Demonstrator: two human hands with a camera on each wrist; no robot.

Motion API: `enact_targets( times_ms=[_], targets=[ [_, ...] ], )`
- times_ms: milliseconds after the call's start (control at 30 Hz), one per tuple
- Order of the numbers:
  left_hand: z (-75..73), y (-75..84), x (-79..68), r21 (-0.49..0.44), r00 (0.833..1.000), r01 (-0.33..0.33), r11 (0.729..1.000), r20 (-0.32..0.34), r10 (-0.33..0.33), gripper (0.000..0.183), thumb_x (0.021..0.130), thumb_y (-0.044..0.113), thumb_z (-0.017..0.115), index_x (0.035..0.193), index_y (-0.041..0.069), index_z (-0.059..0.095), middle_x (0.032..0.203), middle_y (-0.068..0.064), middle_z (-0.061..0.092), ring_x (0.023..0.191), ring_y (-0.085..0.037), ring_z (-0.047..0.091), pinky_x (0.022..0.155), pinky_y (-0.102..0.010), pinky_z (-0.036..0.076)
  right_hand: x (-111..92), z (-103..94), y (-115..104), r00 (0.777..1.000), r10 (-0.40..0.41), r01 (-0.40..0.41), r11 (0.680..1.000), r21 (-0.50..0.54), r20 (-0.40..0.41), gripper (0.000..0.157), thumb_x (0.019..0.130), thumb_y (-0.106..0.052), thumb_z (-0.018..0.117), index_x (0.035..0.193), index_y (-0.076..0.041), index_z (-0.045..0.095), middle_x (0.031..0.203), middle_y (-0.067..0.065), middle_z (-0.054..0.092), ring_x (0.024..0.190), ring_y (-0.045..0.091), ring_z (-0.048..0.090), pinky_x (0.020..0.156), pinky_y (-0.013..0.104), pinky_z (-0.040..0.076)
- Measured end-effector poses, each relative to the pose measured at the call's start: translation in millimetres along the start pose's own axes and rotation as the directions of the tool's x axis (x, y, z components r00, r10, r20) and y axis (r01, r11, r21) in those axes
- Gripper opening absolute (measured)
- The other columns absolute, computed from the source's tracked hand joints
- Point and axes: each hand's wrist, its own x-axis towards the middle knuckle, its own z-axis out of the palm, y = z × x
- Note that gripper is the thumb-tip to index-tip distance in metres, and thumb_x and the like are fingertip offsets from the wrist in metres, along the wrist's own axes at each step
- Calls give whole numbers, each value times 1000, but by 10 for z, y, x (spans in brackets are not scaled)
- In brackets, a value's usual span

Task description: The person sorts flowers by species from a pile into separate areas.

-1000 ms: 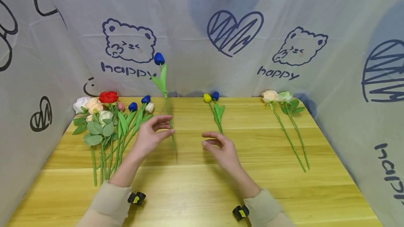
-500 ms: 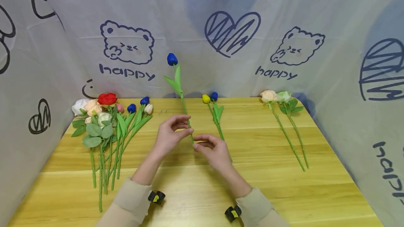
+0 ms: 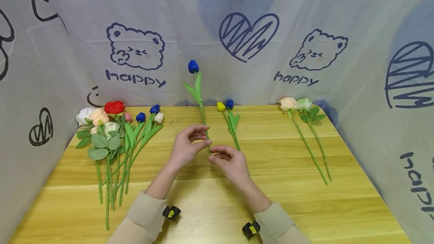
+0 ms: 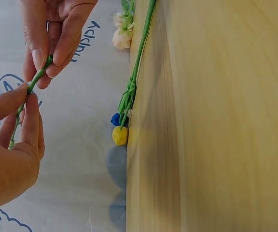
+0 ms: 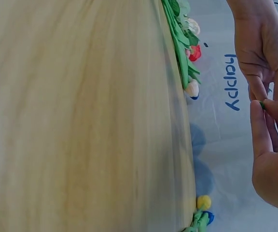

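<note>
A blue tulip (image 3: 193, 66) with green leaves stands nearly upright above the table, its head leaning slightly left in the head view. My left hand (image 3: 187, 145) pinches its stem (image 4: 36, 77) between thumb and fingers. Just below, my right hand (image 3: 232, 162) pinches the lower end of the same stem; in the left wrist view the stem tip pokes out between its fingers. In the right wrist view only a bit of green shows between the fingertips. A yellow tulip (image 3: 221, 106) and another blue tulip (image 3: 229, 104) lie behind my right hand, their lower stems hidden by it.
At the left of the wooden table (image 3: 291, 210) lies a pile of roses and tulips, with a red rose (image 3: 114, 107) and a white tulip (image 3: 158, 118). A peach rose (image 3: 288, 103) and a pale green rose (image 3: 303, 104) lie at the right. Printed cloth (image 3: 200, 18) surrounds the table.
My left hand has carried the blue tulip rightward from near the pile. My right hand has shifted slightly left and taken hold of the stem's lower end.
</note>
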Motion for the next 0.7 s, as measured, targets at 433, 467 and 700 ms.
enact_targets(
  times_ms=[433,467,700],
  targets=[
    [-8,-7,-11,-5,999,-31,1000,44,31,43,94,1,76,135,4,65,137,-17,62,114,-32,67,86,-29,60,-31,-75,-53,999,12,-13,1000,-22,-41,21,92,0,77,113,2,77,109,15,76,92,18,73,79,31,63],
    [-16,-1,-16,-3,999,-34,999,41,34,43,94,1,76,135,3,65,137,-17,62,114,-32,67,86,-29,61,-33,-86,-53,999,9,-10,1000,-22,-45,21,91,1,77,112,2,77,108,16,76,91,18,74,79,30,63],
    [-196,-33,-57,51,999,-31,998,9,30,42,94,1,76,134,5,66,136,-15,63,114,-33,68,84,-28,61,-46,-209,-36,997,-4,3,1000,-17,-75,20,90,5,77,110,4,77,107,20,75,89,17,73,78,25,61]
  ],
)
